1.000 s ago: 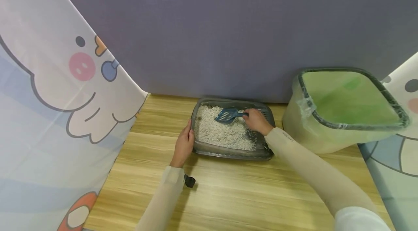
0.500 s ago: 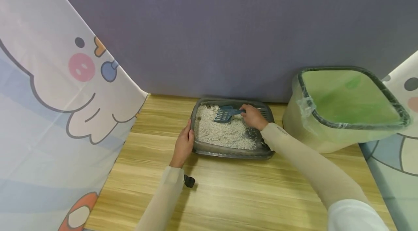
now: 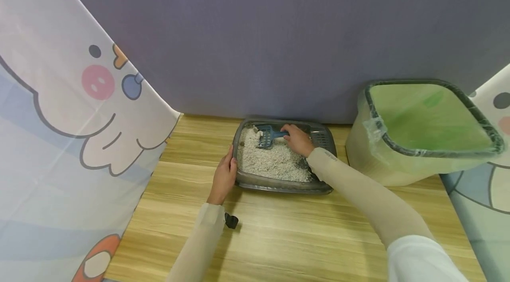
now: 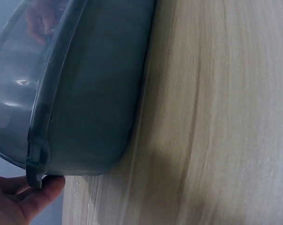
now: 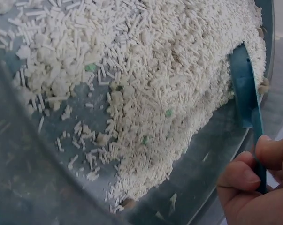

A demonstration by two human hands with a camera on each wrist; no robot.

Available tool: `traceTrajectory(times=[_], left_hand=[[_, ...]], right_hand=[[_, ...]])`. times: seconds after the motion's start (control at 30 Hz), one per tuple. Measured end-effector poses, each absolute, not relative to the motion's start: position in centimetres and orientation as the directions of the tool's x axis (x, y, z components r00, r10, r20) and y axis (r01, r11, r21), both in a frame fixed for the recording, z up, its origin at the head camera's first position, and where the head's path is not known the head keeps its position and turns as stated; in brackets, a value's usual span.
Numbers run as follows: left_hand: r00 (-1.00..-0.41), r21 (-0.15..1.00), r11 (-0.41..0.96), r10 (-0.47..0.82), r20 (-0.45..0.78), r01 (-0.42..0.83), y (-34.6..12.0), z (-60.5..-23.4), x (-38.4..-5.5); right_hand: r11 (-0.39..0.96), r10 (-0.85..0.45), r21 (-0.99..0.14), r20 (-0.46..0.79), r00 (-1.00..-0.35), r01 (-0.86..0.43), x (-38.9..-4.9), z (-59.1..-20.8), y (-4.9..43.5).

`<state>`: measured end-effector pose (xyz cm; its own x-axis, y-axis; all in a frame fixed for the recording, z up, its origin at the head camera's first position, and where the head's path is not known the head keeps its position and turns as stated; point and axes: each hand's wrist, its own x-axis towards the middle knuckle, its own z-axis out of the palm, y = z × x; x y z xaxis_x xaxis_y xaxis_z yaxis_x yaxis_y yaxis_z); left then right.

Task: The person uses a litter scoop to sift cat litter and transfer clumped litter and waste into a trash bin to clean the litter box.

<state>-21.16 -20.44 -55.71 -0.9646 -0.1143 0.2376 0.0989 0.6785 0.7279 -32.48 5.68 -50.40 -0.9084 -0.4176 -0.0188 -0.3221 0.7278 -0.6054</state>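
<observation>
A dark grey litter box (image 3: 283, 184) stands on the wooden surface, spread with pale pellet litter (image 3: 271, 162). My right hand (image 3: 298, 141) grips the handle of a blue slotted litter scoop (image 3: 266, 137). The scoop's head sits in the litter near the back left corner, with a whitish clump (image 3: 259, 133) at its far end. In the right wrist view, the thumb and fingers close round the handle, and the scoop blade (image 5: 244, 86) meets the heaped litter. At the box's left end, my left hand (image 3: 224, 178) holds the rim; its fingers (image 4: 42, 197) reach under the lip in the left wrist view.
A tall pale bin (image 3: 368, 153) lined with a green-tinted bag stands right of the box. Behind both rises a grey-purple panel (image 3: 255, 43). A cartoon-printed sheet (image 3: 59, 149) borders the left side. A small black object (image 3: 231, 221) is by the left wrist.
My right hand has moved left and slightly back with the scoop, whose head is now closer to the box's back left corner. My left hand has stayed at the rim.
</observation>
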Motion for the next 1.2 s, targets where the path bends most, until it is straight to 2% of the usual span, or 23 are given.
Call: traceTrajectory(times=[0.33, 0.5, 0.6, 0.67, 0.9, 1.2], left_hand=[[-0.963, 0.733, 0.670, -0.107, 0.246, 0.113, -20.4, -55.6, -21.2], [-0.963, 0.735, 0.669, -0.109, 0.245, 0.111, -20.4, -55.6, -21.1], [-0.965, 0.735, 0.670, -0.110, 0.240, 0.106, -20.4, -55.6, -21.2], [-0.965, 0.736, 0.669, -0.110, 0.238, 0.105, -20.4, -55.6, -21.2], [-0.962, 0.738, 0.666, -0.116, 0.246, 0.109, -20.3, -55.7, -21.1], [-0.967, 0.745, 0.662, -0.123, 0.223, 0.088, -20.5, -55.5, -20.8]], right_hand=[[0.687, -0.468, -0.645, -0.040, -0.883, -0.335, -32.3, -50.7, 5.2], [0.690, -0.530, -0.678, -0.234, -0.815, -0.253, -32.1, -50.5, 5.0], [0.724, -0.553, -0.653, -0.358, -0.752, -0.222, -32.1, -50.6, 4.7], [0.739, -0.556, -0.637, -0.391, -0.733, -0.220, -32.0, -50.8, 4.7], [0.717, -0.567, -0.654, -0.346, -0.747, -0.241, -31.5, -50.6, 5.3], [0.620, -0.557, -0.719, -0.123, -0.822, -0.312, -29.4, -49.6, 8.6]])
